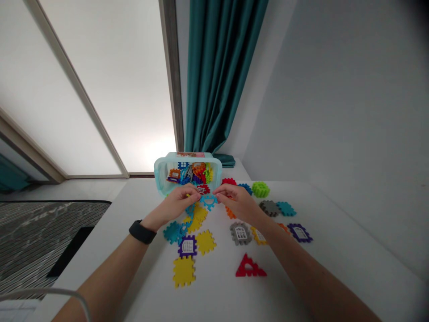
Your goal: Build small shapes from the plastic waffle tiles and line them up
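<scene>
Closest up there's a yellow interlocking tile point(183, 271) on the white table point(214, 299). Past it, my left hand point(174, 206) and right hand point(236, 202) both pinch a blue toothed tile point(208, 202), just in front of a pale teal plastic bin point(187, 172) packed with tiles.

Home interior, domestic room
Teal curtain point(217, 76), frosted glass door panels point(110, 89), striped grey rug point(43, 237), white table point(214, 299), plastic toy pieces point(205, 241).

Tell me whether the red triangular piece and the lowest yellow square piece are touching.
Apart. The head view shows the red triangular piece lying to the right of the yellow square piece, with white tabletop between them.
</scene>
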Demonstrator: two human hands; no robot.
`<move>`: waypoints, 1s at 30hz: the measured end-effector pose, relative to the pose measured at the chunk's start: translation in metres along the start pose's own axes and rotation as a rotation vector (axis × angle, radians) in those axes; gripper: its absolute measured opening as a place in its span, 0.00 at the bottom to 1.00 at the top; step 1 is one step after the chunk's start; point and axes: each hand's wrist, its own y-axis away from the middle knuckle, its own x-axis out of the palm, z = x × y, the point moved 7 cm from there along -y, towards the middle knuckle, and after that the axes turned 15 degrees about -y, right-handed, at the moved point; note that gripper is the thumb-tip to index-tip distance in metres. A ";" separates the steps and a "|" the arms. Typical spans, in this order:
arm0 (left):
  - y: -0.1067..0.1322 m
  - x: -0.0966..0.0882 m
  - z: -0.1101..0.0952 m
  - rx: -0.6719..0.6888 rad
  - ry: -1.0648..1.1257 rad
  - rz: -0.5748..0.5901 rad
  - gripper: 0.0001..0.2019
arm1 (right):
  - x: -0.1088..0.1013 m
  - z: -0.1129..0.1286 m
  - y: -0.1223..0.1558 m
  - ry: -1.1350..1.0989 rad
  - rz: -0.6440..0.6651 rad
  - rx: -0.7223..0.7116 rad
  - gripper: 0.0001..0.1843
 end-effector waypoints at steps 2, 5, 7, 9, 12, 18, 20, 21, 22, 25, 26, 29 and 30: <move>0.000 -0.001 -0.001 0.019 -0.019 -0.022 0.17 | 0.000 -0.003 0.000 -0.026 0.000 0.028 0.08; 0.000 -0.003 -0.002 0.052 -0.057 -0.055 0.16 | 0.000 -0.007 0.001 -0.065 0.013 0.071 0.07; 0.000 -0.002 -0.003 0.072 -0.084 -0.069 0.15 | -0.001 -0.011 0.001 -0.105 0.023 0.102 0.07; 0.001 -0.001 -0.005 0.095 -0.109 -0.086 0.15 | -0.001 -0.014 0.002 -0.151 0.038 0.133 0.07; 0.002 0.000 -0.010 0.132 -0.133 -0.104 0.14 | -0.002 -0.018 0.002 -0.207 0.075 0.171 0.07; 0.002 0.005 -0.011 0.161 -0.163 -0.043 0.13 | -0.001 -0.027 0.002 -0.230 0.183 0.206 0.10; 0.002 0.007 -0.010 0.161 -0.187 -0.023 0.13 | 0.000 -0.027 0.002 -0.209 0.192 0.188 0.10; 0.002 0.007 -0.009 0.165 -0.200 -0.022 0.13 | 0.000 -0.025 0.002 -0.183 0.182 0.171 0.09; 0.002 0.007 -0.009 0.169 -0.211 -0.029 0.13 | -0.001 -0.023 0.002 -0.149 0.165 0.150 0.08; 0.003 0.004 -0.010 0.179 -0.230 -0.078 0.14 | -0.002 -0.016 0.002 -0.059 0.116 0.114 0.05; 0.003 0.003 -0.010 0.182 -0.232 -0.095 0.14 | -0.002 -0.015 0.002 -0.052 0.111 0.120 0.05; 0.003 0.002 -0.010 0.183 -0.239 -0.107 0.14 | -0.002 -0.014 0.002 -0.076 0.113 0.145 0.06; 0.003 0.003 -0.009 0.177 -0.244 -0.097 0.14 | -0.002 -0.014 0.002 -0.084 0.117 0.146 0.07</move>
